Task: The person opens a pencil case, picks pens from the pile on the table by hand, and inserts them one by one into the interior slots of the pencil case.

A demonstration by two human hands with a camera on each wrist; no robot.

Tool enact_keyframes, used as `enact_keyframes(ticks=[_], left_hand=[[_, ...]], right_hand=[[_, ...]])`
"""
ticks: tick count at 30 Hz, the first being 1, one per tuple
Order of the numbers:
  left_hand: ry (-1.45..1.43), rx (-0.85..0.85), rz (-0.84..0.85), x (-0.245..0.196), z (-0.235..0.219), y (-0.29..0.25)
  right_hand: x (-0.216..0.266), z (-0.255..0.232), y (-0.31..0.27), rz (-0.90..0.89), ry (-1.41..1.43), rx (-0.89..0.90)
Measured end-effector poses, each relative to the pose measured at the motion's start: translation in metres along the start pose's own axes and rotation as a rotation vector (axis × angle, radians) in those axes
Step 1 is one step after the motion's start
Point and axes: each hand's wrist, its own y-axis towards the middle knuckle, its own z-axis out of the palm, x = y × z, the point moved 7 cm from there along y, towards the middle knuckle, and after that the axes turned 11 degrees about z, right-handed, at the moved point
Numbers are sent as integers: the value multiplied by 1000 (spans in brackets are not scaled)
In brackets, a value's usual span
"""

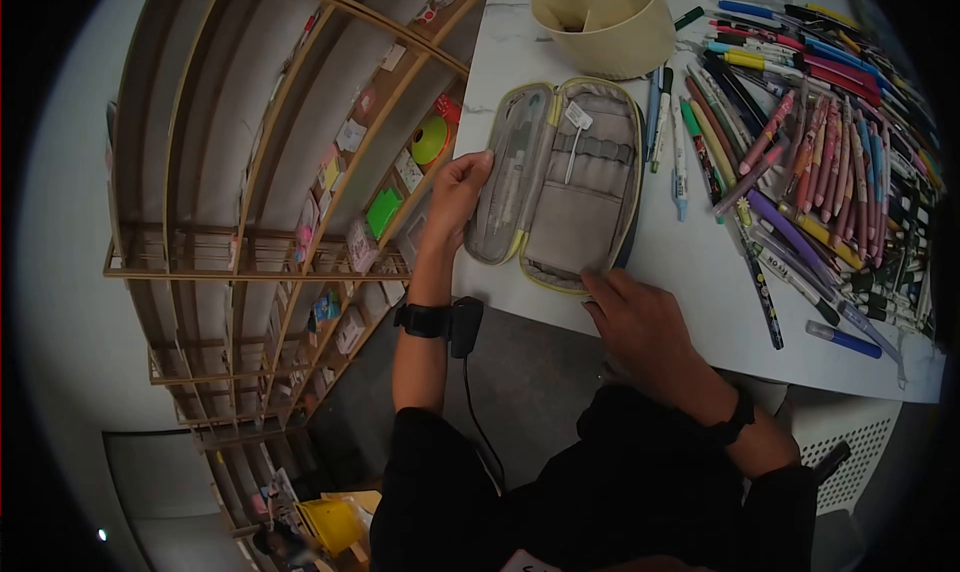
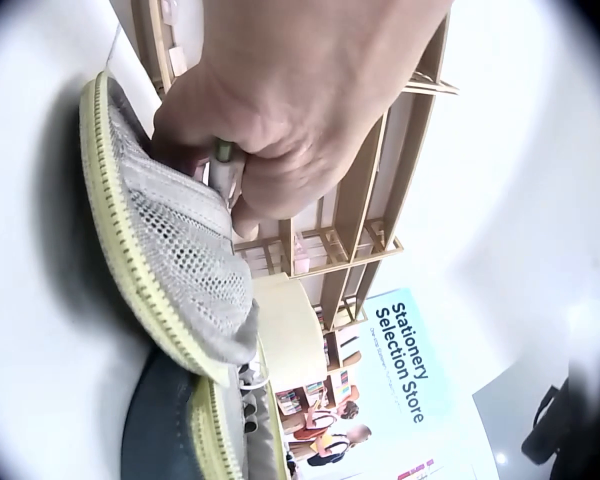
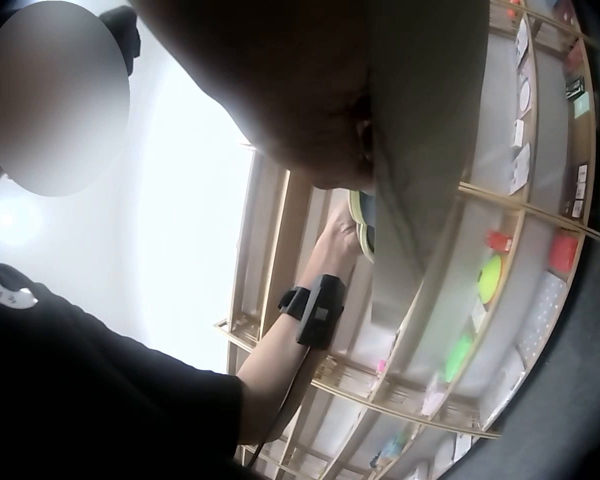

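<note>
A grey pencil case [image 1: 578,222] with a yellow-green zip lies unzipped and spread flat on the white table. My left hand [image 1: 460,194] grips the outer edge of its left flap, with the thumb on the rim. Behind that flap's mesh pocket [image 1: 508,182] show pens; a green-tipped pen [image 2: 223,152] appears between my left fingers in the left wrist view. The right half has elastic loops and a white tag [image 1: 578,118] on a strap. At its near right corner, my right hand [image 1: 645,322] holds the edge with its fingertips. The right wrist view shows that hand dark.
Many pens [image 1: 840,162] lie in a heap over the table's right side, some close to the case. A cream round pen holder [image 1: 620,34] with compartments stands behind it. Wooden shelves [image 1: 275,122] with goods rise to the left. A cable [image 1: 478,412] hangs from my left wrist.
</note>
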Motion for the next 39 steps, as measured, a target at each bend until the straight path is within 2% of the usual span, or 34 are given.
enact_keyframes(ticks=[4, 9, 12, 19, 21, 25, 27, 30, 33, 37, 39], left_hand=[[35, -32, 36, -5, 0, -1], [410, -42, 217, -21, 1, 4], [380, -5, 289, -21, 7, 5], [633, -118, 343, -45, 13, 1], [756, -199, 320, -57, 16, -5], [784, -219, 292, -51, 8, 0], [718, -251, 316, -46, 4, 2], [698, -247, 382, -47, 10, 0], [815, -206, 301, -54, 13, -4], [891, -201, 331, -55, 19, -10], [1016, -207, 537, -65, 27, -13]], right_hand=[[-1, 0, -1, 4, 26, -5], [-3, 1, -1, -1, 38, -4], [-2, -1, -2, -7, 28, -8], [-1, -3, -3, -27, 41, -41], [-1, -2, -3, -26, 43, -23], [-3, 1, -4, -43, 39, -28], [-7, 4, -4, 33, 69, -6], [-7, 3, -4, 26, 81, -17], [-7, 3, -3, 34, 74, -3], [-7, 4, -3, 31, 73, -3], [-7, 3, -3, 31, 82, -11]])
